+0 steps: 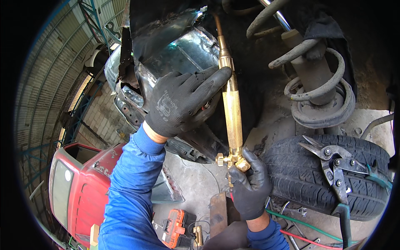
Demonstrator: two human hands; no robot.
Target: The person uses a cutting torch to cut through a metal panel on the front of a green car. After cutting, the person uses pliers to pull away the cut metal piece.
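A brass gas torch [232,112] stands nearly upright in front of me, its copper tip pointing up beside dark, bare sheet metal [183,54]. At its lower end, my right hand [252,185], in a black glove, grips around the brass valve knobs [242,164]. My left hand [179,102], also gloved, crosses from the left with its index finger laid on the torch's upper collar. The other left fingers are curled. A small red and metallic bit [207,104] peeks out under them, too little to identify.
To the right are a coil spring with its strut [316,79] and a tyre [291,175] with tin snips [333,160] on it. Green and red hoses [300,227] run low right. An orange and black toolbox [177,227] and a red vehicle cab [89,189] stand lower left.
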